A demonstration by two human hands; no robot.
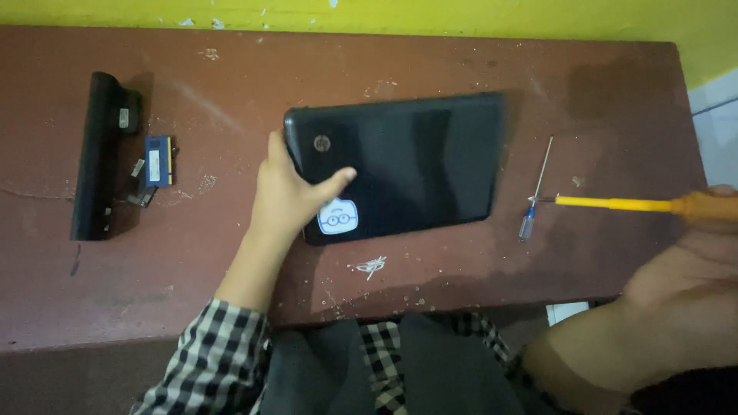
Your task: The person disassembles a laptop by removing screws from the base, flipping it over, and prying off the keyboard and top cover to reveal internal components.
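Hands apart: left hand (288, 188) grips the closed black laptop's (407, 165) edge, right hand (711, 211) holds a yellow-shafted screwdriver (615, 204).

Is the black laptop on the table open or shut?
Shut: the laptop lies flat, lid down, only its outer shell showing, left hand on its edge.

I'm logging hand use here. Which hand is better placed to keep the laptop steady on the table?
Left. The left hand already grips the closed black laptop at its near-left corner, thumb on the lid. The right hand is off to the right, holding a yellow-shafted screwdriver.
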